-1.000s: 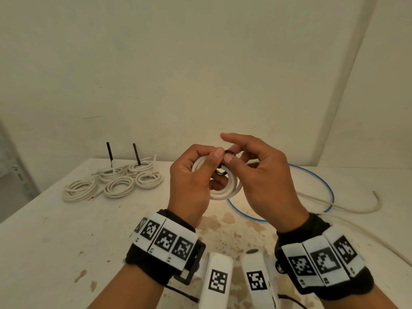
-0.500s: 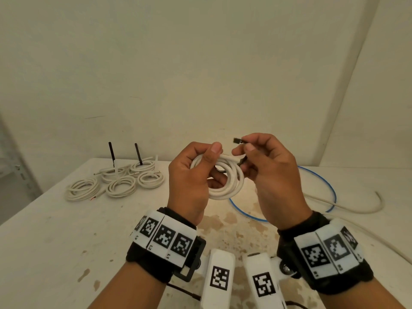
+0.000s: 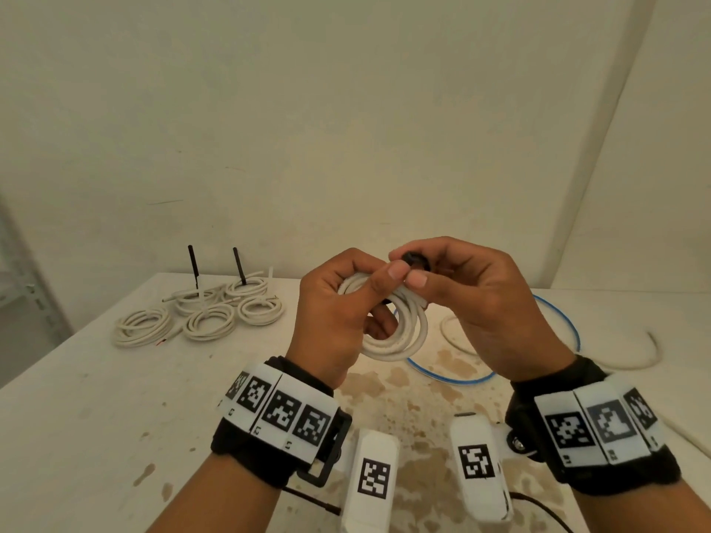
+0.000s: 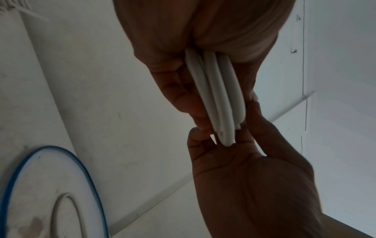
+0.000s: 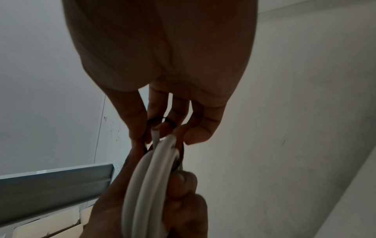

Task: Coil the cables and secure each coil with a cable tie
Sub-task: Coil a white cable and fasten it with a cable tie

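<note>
I hold a white cable coil point(image 3: 400, 332) up in the air above the desk point(image 3: 96, 398), in front of me. My left hand point(image 3: 338, 321) has its grip closed around the coil, with my thumb pressing on top of the loops and my fingers curled through the middle. My right hand point(image 3: 488, 305) meets it at the top of the coil, and its grip pinches a black cable tie point(image 3: 417, 260) between thumb and fingers. The tie bends in a small loop right at the top of the coil. From my right wrist I can see the black tie point(image 5: 162, 120) curving by my fingertips, with a cut end of the white cable point(image 5: 155, 133) poking up next to it. Far back on the left of the desk lies a bunch of white coils point(image 3: 200, 313), and two black ties point(image 3: 215, 267) stick straight up from them. Under my hands a thin blue cable point(image 3: 565, 328) makes a big loop on the desk, and a loose white cable point(image 3: 635, 359) lies to the right.
</note>
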